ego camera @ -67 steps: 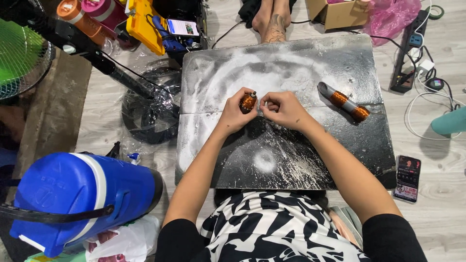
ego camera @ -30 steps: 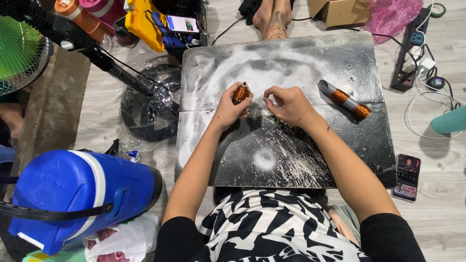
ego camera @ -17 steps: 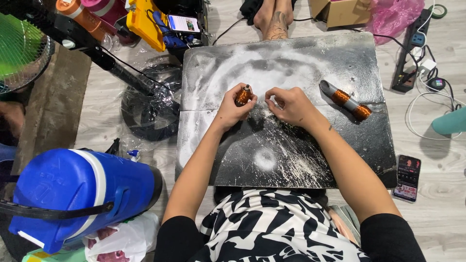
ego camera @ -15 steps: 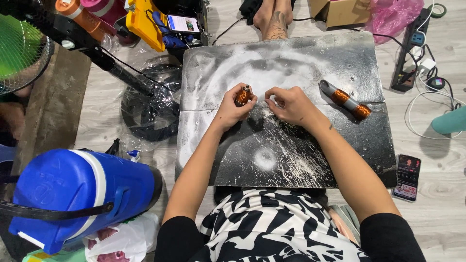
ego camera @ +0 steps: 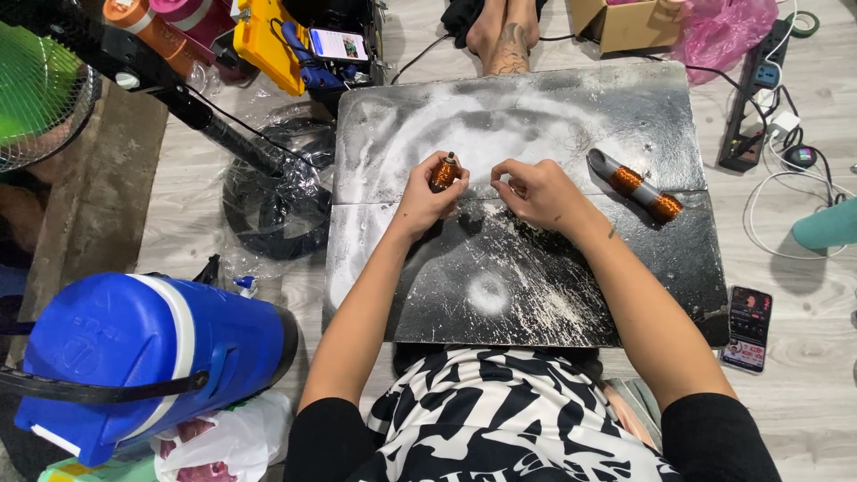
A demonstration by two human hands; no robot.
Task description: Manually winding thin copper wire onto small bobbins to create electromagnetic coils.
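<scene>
The person sits on the floor over a dark, white-dusted work board [ego camera: 536, 116], and the left hand [ego camera: 428, 192] is clamped around a small copper-wound coil [ego camera: 445, 171], holding it nearly upright above the middle of the board. The right hand [ego camera: 536, 192] sits just beside it at about 3 o'clock, fingers pinched together at the tips; whether they hold a fine wire is too small to tell.

Compared with two seconds ago, the hands have drawn apart: they were then touching around the coil, and now a clear gap lies between them. Over the last half second almost nothing has shifted. The spreading reads as wire being pulled off or laid onto the coil, though that is a judgement only.

A second coil piece [ego camera: 636, 185], a grey rod with two copper windings, lies untouched on the board at 3 o'clock from the hands. A blue cooler [ego camera: 134, 353] stands at 8 o'clock, a fan base [ego camera: 277, 201] at 9 o'clock, and a phone [ego camera: 748, 328] at 4 o'clock on the floor
</scene>
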